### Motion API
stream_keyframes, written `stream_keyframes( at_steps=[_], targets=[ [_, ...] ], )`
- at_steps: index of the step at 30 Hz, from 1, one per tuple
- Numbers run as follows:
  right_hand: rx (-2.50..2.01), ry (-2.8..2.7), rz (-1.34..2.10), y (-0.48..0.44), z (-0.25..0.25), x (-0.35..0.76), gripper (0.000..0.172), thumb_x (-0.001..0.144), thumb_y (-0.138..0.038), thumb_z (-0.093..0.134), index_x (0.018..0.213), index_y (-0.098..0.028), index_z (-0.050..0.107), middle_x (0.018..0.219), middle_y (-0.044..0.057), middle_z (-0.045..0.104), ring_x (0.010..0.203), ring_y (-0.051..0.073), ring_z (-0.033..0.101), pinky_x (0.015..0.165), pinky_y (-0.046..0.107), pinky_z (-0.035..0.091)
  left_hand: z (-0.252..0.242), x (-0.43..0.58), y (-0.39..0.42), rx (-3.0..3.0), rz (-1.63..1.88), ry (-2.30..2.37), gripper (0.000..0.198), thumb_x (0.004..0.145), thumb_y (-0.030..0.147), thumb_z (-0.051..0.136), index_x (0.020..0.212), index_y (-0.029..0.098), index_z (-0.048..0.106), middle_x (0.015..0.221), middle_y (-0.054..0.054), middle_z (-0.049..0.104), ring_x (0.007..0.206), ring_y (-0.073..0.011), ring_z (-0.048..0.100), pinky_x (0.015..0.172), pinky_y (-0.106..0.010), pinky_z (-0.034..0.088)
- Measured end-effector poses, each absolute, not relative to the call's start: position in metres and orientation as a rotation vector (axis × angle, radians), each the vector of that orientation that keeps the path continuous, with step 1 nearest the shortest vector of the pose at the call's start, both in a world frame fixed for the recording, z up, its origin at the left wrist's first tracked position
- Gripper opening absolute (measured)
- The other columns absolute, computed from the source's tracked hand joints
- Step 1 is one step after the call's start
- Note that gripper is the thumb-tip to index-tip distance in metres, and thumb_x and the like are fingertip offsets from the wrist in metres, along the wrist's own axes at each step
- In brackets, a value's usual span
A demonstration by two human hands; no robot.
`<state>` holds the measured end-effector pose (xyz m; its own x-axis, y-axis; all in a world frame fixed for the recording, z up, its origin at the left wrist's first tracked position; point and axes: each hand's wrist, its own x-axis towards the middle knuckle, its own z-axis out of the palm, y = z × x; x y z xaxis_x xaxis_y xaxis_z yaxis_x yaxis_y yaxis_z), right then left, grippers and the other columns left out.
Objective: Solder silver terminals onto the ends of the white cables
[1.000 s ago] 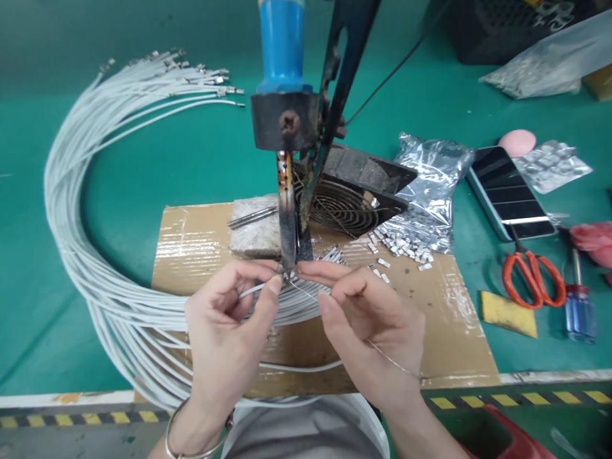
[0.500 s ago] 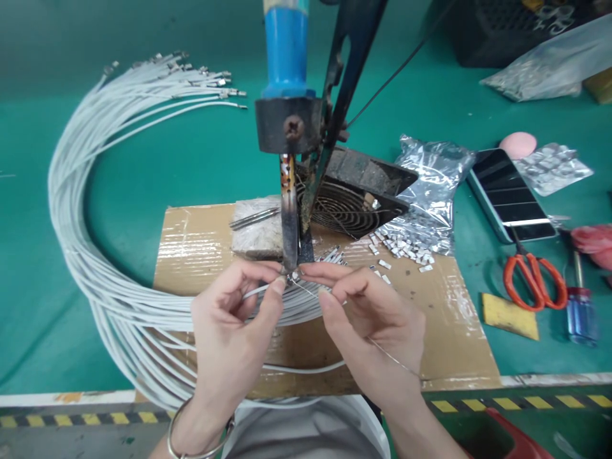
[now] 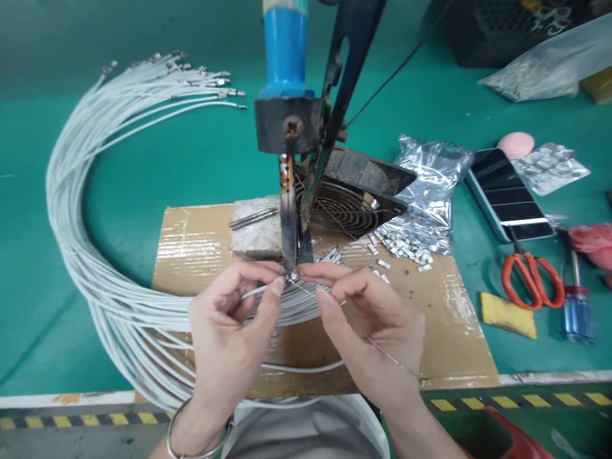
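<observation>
Directly under the tip of a mounted soldering iron [image 3: 288, 236], my two hands meet. My left hand [image 3: 234, 325] pinches a white cable [image 3: 254, 292] close to its end. Thumb and finger of my right hand [image 3: 370, 325] are closed on a thin solder wire [image 3: 302, 288], which runs toward the iron tip and trails out below the palm. My right index fingertip is at a small metal connector [image 3: 294, 275] on the cable end. Whether the solder touches the tip is too small to tell. Beneath my hands lies a bundle of white cables [image 3: 67, 172].
A cardboard sheet [image 3: 449, 331] covers the bench. Behind the iron stand a black fan [image 3: 344, 207] and a pale block with tweezers [image 3: 255, 217]. Small metal connectors [image 3: 406, 248] lie right, near scissors [image 3: 533, 280], a phone [image 3: 509, 194], a yellow sponge [image 3: 507, 315] and a screwdriver [image 3: 578, 315].
Both hands stay almost still beneath the iron tip. The whole view has shifted very slightly, and the grips look the same.
</observation>
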<state>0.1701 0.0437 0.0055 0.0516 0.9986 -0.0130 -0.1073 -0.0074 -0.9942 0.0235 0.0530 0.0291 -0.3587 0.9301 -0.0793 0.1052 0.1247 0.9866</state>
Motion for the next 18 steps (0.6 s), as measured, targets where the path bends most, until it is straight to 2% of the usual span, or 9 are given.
stream_keyframes(
  at_steps=[7,18],
  targets=[
    [-1.187,-1.092,1.217,0.0432,0.0055,0.1708,0.022,0.099,-0.012,0.078,0.087,-0.028,0.068,0.119,-0.005,0.088,0.111,0.015,0.084,0.097,0.027,0.061,0.0298,0.0231,0.0538,1.059,1.309,1.598,0.016,0.081,0.008,0.08,0.077,0.024,0.079,0.082,0.005,0.085,0.074,-0.0066,0.08,0.062,-0.003,0.055],
    [-1.195,-1.105,1.181,0.0443,0.0066,0.1695,0.021,0.098,-0.014,0.079,0.086,-0.026,0.067,0.116,0.002,0.089,0.107,0.021,0.085,0.096,0.034,0.064,0.0336,0.0243,0.0534,1.032,1.309,1.612,0.015,0.08,0.009,0.083,0.076,0.023,0.08,0.084,0.003,0.086,0.074,-0.0088,0.081,0.062,-0.005,0.057]
  ],
)
